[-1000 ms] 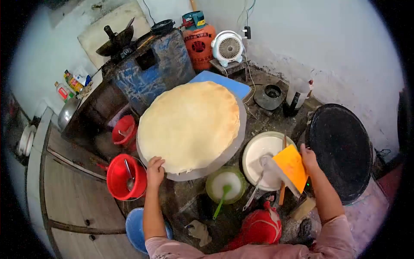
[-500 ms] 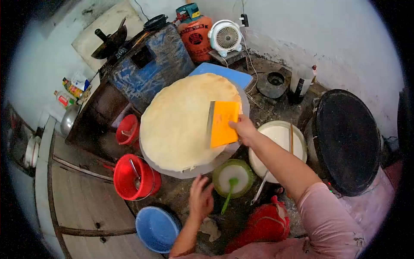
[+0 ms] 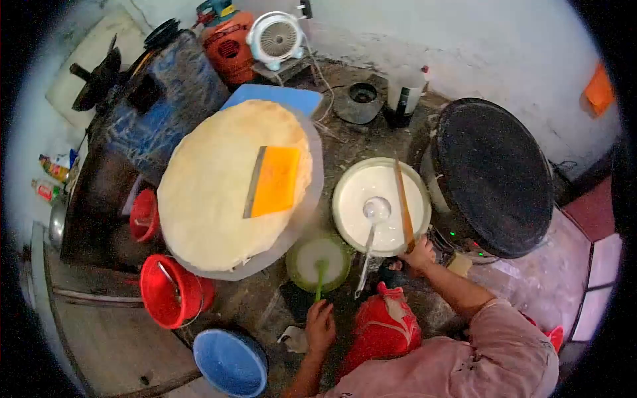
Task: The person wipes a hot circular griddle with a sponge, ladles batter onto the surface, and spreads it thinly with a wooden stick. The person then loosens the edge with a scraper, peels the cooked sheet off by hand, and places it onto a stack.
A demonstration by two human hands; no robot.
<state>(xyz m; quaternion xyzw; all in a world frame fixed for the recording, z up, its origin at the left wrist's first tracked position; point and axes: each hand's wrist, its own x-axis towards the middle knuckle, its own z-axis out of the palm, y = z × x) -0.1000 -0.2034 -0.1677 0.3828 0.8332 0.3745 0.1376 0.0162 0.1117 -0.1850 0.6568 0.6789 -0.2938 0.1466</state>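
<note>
My right hand (image 3: 419,256) is closed around the lower end of a long wooden spatula (image 3: 403,205). The spatula leans across a pale basin (image 3: 340,229) of white batter. A metal ladle (image 3: 368,249) rests in the same basin, its bowl in the batter. My left hand (image 3: 320,328) is at the handle end of a green utensil (image 3: 320,282), fingers curled over it; the utensil's head sits in cloudy liquid in a green bowl (image 3: 296,278). An orange scraper (image 3: 275,179) with a metal edge lies, unheld, on a large round stack of thin flatbread (image 3: 206,176).
A large round black griddle (image 3: 494,179) stands at the right. Red buckets (image 3: 162,302) and a blue basin (image 3: 229,365) are at the lower left. A fan (image 3: 276,38), a gas cylinder (image 3: 229,50) and a blue metal box (image 3: 166,99) stand at the back.
My right hand has let go of the orange scraper on the flatbread and moved right to the wooden spatula. My left hand has come to the green utensil's handle. The view has turned right.
</note>
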